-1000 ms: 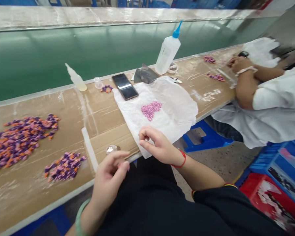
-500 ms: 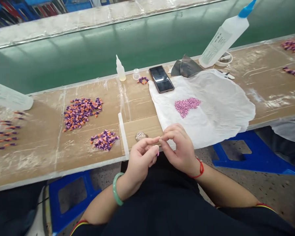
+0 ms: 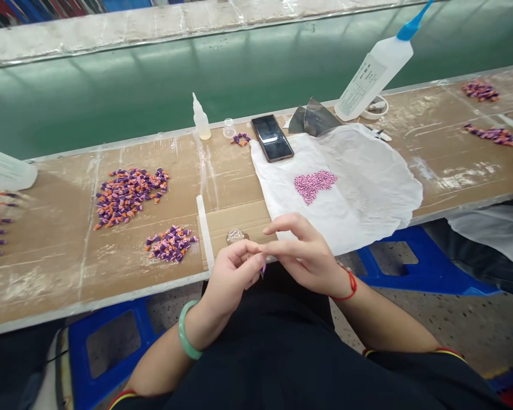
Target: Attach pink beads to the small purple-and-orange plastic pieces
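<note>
My left hand [image 3: 235,273] is closed, thumb against index finger, around a small purple-and-pink cone-like piece [image 3: 263,271]; its tip pokes out below the thumb. Most of that piece is hidden by the fingers. My right hand [image 3: 305,256] has its fingers apart, the index raised, and one fingertip touches the left fingertips. Just beyond the hands, on a cardboard sheet [image 3: 235,216], sits a small round clear dish [image 3: 236,236]. Pink patterned bits [image 3: 314,185] lie heaped on a white cloth [image 3: 367,188] past my right hand. A pile of pink-and-purple pieces [image 3: 171,244] lies to the left.
A larger purple-and-orange pile [image 3: 130,193] lies farther left. Along the back stand a small dropper bottle [image 3: 200,119], a phone [image 3: 272,138] and a large blue-tipped bottle [image 3: 374,74]. A white strip [image 3: 204,230] borders the cardboard. Blue stools [image 3: 111,341] stand below the table edge.
My right index finger has lifted off the left fingertips and its fingers have spread. The left hand keeps its pinch. The whole view has shifted slightly.
</note>
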The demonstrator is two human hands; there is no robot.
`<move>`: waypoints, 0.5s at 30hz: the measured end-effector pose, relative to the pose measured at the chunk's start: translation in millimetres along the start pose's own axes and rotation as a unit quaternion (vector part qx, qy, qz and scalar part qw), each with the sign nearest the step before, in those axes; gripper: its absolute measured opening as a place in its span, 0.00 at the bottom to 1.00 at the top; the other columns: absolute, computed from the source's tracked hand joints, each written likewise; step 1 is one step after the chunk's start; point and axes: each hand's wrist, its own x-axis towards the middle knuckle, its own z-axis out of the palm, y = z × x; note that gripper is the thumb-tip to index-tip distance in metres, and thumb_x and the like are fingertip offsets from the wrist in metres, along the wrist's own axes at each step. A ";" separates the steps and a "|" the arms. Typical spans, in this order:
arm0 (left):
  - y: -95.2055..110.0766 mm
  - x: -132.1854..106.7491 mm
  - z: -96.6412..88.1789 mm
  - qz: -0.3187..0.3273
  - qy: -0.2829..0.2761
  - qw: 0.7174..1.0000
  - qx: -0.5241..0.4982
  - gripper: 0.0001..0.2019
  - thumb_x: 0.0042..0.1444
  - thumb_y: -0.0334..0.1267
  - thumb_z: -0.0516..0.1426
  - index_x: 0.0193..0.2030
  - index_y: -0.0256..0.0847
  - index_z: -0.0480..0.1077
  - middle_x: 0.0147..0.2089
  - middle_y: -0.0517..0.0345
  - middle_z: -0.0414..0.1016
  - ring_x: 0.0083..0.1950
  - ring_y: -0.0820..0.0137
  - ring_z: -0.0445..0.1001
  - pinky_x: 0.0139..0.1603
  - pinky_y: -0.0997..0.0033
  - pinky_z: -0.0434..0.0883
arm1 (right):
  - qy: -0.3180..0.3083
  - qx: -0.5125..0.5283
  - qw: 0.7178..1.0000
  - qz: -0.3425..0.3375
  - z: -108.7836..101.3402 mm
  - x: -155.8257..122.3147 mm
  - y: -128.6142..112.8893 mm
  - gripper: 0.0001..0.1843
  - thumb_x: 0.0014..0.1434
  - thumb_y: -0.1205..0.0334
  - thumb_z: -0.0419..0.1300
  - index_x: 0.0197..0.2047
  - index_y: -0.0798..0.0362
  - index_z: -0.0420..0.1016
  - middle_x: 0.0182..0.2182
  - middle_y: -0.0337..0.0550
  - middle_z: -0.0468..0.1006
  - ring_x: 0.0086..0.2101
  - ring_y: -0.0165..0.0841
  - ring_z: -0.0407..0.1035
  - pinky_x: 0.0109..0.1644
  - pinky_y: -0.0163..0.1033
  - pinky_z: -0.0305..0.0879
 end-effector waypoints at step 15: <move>-11.1 0.6 1.1 0.060 0.045 0.997 0.017 0.14 0.52 0.46 0.66 0.30 0.38 0.71 0.20 0.68 0.62 0.18 0.81 0.54 0.21 0.78 0.54 | 0.125 0.273 0.919 0.257 40.9 -22.5 -14.7 0.05 0.64 0.60 0.62 0.36 0.47 0.77 0.42 0.45 0.71 0.49 0.37 0.70 0.54 0.45 0.72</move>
